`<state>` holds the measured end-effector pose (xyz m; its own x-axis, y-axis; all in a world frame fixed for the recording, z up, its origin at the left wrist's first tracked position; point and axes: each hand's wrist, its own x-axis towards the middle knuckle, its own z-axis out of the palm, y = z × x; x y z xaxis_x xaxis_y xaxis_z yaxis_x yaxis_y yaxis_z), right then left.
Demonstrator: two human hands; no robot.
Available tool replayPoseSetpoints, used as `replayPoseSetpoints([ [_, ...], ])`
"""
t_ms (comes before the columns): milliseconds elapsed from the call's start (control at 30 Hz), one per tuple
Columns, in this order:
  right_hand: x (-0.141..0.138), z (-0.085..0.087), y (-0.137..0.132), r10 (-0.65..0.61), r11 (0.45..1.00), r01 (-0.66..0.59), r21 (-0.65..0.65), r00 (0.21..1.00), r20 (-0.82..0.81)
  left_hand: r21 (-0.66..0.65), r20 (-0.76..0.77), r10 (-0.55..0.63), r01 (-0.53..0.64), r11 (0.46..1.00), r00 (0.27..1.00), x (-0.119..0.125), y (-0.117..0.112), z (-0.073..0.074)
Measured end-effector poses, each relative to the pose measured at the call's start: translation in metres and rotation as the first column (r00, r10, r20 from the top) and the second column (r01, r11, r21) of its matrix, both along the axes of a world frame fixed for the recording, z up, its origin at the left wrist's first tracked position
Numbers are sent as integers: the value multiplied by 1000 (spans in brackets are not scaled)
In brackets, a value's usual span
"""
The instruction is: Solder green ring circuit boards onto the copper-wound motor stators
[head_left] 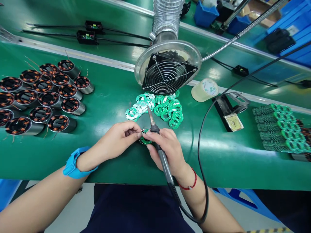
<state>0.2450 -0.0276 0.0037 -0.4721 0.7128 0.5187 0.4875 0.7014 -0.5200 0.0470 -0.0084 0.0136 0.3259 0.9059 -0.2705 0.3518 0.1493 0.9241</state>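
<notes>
A green ring-shaped circuit board (146, 141) lies low over the bench between my two hands, on top of a round part that is mostly hidden. My left hand (119, 137) is closed, its thumb and forefinger pinching at the board's left edge; a thin wire there would be too small to see. In my right hand (168, 147) rests a soldering iron (165, 166), its tip pointing up and away from me. The thumb and fingers of that hand also reach the board's right side. Just beyond lie loose piles of green ring boards (167, 108).
Several wound motor stators (69, 108) stand at the left. A fume extractor fan (167, 76) hangs over the back middle. To the right are a tape roll (205, 90), a soldering iron stand (224, 111) with a sponge, and stacked ring boards (284, 127). The iron's cable (199, 152) loops past my right arm.
</notes>
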Motion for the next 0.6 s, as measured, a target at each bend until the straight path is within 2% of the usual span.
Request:
replayPoseSetpoints([
  [133, 1, 0, -3, -44, 998, 37, -55, 991, -126, 103, -90, 3, 6, 995, 996, 0, 0, 4],
  [300, 8, 0, -10, -170, 982, 133, -130, 927, -333, 117, -138, -6, 23, 993, 990, 1, 0, 6],
  [433, 10, 1, -11, -103, 993, 68, -97, 895, -434, 106, -167, -12, 30, 994, 986, 2, -1, 7],
  [600, 10, 6, -9, -69, 994, 28, -103, 906, -418, 102, -185, -5, 24, 994, 983, 3, -1, 6],
])
